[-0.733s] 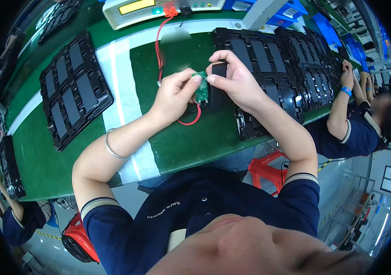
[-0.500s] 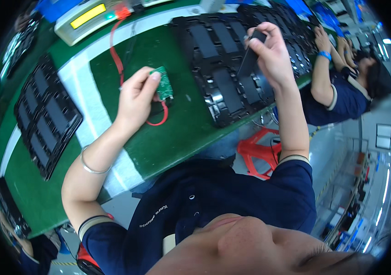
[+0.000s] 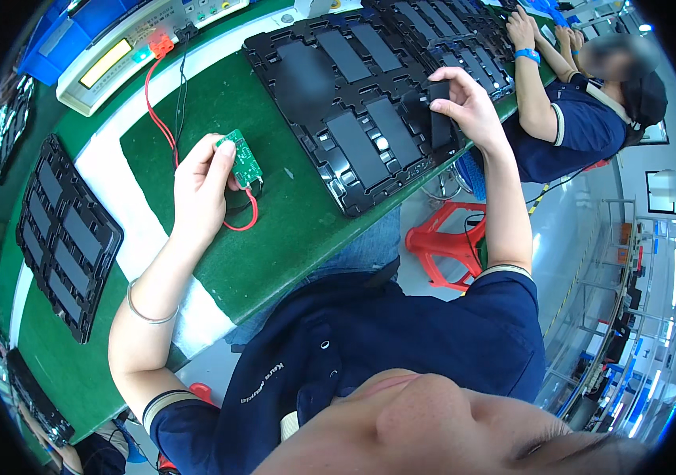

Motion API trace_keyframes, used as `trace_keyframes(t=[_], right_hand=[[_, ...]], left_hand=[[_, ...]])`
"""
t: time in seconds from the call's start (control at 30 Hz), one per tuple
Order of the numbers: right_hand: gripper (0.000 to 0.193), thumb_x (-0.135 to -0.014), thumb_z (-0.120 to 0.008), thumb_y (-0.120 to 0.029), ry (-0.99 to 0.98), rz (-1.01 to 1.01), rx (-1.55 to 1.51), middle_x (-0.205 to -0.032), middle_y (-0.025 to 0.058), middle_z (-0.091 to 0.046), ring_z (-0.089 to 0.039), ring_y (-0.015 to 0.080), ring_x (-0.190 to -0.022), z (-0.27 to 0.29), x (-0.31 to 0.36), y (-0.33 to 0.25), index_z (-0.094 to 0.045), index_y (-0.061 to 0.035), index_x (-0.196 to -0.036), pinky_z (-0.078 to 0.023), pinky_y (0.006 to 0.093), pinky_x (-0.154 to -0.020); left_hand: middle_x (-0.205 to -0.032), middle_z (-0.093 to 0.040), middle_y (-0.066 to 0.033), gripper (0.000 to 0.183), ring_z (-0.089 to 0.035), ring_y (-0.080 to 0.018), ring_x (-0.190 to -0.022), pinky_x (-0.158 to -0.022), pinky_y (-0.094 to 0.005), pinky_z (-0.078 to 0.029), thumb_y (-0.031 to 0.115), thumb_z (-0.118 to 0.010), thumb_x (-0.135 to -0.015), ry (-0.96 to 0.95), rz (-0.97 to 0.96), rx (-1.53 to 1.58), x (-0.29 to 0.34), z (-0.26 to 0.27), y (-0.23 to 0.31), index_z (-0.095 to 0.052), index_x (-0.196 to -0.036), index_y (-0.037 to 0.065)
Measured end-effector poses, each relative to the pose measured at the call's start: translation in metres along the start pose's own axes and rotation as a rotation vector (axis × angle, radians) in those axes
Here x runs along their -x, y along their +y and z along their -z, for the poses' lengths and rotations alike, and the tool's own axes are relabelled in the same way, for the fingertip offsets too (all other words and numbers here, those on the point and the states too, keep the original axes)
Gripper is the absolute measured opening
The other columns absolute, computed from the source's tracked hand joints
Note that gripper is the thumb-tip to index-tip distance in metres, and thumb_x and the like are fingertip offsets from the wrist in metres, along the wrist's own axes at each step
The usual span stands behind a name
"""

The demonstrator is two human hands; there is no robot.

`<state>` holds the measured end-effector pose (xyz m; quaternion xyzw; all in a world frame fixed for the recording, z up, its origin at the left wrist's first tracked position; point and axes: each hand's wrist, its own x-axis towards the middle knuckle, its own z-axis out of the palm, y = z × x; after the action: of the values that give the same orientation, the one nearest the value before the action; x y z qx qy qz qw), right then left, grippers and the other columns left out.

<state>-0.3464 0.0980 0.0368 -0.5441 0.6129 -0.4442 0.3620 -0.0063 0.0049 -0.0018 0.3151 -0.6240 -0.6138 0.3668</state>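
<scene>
My left hand [image 3: 205,178] pinches a small green circuit board [image 3: 243,162] between thumb and fingers, over the green mat. A red wire [image 3: 252,214] loops from the board's lower end. At the near right part of a black moulded tray [image 3: 294,127], my right hand [image 3: 469,107] has thumb and fingers closed round the upper end of a flat black rectangular block [image 3: 439,131]. The block's lower end is at the tray's right-hand slot; whether it touches the bottom I cannot tell. Similar flat dark blocks [image 3: 356,150] lie in the tray's other slots.
A meter with a yellow display [image 3: 106,65] stands at the back left, red and black leads [image 3: 160,119] running from it. Another filled tray [image 3: 69,237] lies at the left. More trays continue at the far right, near a co-worker's arm [image 3: 540,95]. A red stool [image 3: 445,241] stands below the table edge.
My right hand has lowered the black block from a tilted position above the tray to its near right slot. The left hand still holds the circuit board. The whole view has shifted slightly.
</scene>
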Motion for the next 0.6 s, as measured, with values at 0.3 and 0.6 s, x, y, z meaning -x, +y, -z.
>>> trace_keyframes(t=[0.3,0.6], right_hand=[[0.018,-0.070,-0.062,-0.014,0.095,0.270,0.619,-0.095,0.0054,-0.051,-0.047,0.0221,-0.092,-0.023,-0.019,0.009,-0.061,-0.0100,-0.087,-0.037,0.0313,-0.082],[0.019,-0.075,-0.058,-0.022,0.035,0.317,0.671,-0.077,0.0065,-0.046,-0.041,0.0233,-0.081,-0.057,-0.033,0.004,-0.050,-0.0045,-0.072,-0.034,0.0311,-0.075]], left_hand=[[-0.063,-0.048,0.0019,0.018,-0.044,-0.0036,-0.052,-0.050,-0.0171,-0.036,0.017,-0.045,-0.087,0.013,-0.002,0.018,0.001,0.000,0.000,-0.051,-0.077,0.003],[-0.060,-0.049,0.0016,0.018,-0.044,-0.0033,-0.051,-0.049,-0.0171,-0.036,0.017,-0.046,-0.086,0.002,-0.015,0.019,0.000,0.002,-0.002,-0.052,-0.077,0.002]])
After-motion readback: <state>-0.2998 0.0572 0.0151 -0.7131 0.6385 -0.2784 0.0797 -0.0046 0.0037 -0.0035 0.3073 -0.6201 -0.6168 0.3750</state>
